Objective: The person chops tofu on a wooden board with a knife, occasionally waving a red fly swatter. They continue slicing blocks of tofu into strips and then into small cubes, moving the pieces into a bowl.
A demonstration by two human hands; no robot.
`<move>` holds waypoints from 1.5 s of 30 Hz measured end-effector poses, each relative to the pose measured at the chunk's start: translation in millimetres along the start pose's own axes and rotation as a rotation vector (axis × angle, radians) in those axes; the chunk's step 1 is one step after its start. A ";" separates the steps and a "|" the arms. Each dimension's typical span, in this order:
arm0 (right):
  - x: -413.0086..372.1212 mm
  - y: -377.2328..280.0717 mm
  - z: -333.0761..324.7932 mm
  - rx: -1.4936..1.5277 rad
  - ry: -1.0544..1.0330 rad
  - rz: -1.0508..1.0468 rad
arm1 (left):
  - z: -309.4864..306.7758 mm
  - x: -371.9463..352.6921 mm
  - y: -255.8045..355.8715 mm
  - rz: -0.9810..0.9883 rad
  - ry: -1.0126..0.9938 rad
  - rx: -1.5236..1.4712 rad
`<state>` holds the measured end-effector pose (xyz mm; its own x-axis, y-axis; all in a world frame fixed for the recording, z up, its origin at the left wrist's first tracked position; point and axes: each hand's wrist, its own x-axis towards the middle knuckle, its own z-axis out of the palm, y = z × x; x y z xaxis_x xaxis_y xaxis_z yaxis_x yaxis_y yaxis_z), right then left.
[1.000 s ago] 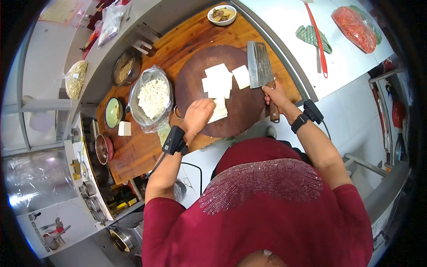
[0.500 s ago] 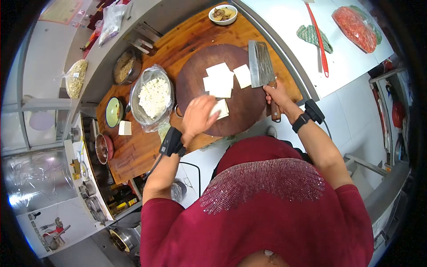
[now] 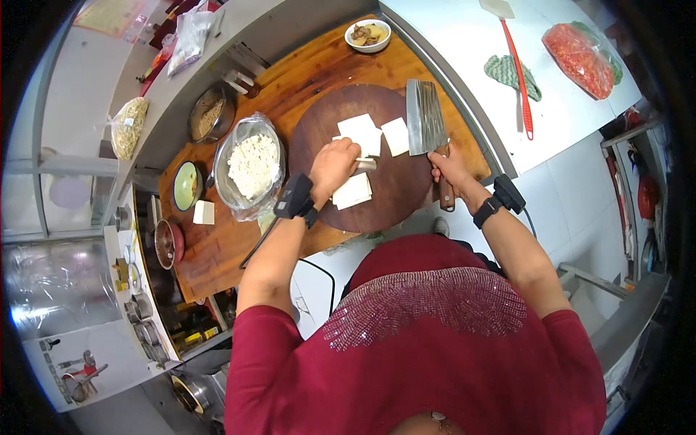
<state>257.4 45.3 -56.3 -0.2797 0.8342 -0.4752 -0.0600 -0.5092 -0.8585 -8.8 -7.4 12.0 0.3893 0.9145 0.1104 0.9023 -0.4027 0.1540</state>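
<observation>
My right hand (image 3: 451,168) is wrapped round the wooden handle of a cleaver (image 3: 426,116), whose broad blade lies over the right edge of the round brown cutting board (image 3: 319,116). Over the board's left part, my left hand (image 3: 335,168) has its fingers curled on a thin white slice (image 3: 366,164), perhaps tofu, which sticks out past the fingertips and looks bent. Beyond it lie overlapping white square slices (image 3: 360,129), with a single square slice (image 3: 396,136) beside the blade. A small stack of slices (image 3: 352,192) sits nearer to me, below the hand.
Left of the board stands a plastic-lined bowl of white diced pieces (image 3: 254,165). A white block (image 3: 204,212), a green bowl (image 3: 187,185) and a red bowl (image 3: 169,243) are further left. A small food bowl (image 3: 367,36) stands at the back; a red-handled spatula (image 3: 520,87) lies right.
My left hand has moved away from me, off the near stack, and its fingers have closed on a slice. The right hand still holds the cleaver; the view has shifted slightly.
</observation>
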 end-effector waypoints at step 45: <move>-5.6 -13.3 -4.8 -0.007 -0.069 0.020 | 11.2 -8.4 -5.2 -0.277 0.069 -0.061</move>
<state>264.3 48.5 -43.1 -0.3466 0.8071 -0.4779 -0.0472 -0.5238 -0.8505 -14.6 -12.5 -0.7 0.1139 0.9860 0.1219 0.9588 -0.1412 0.2464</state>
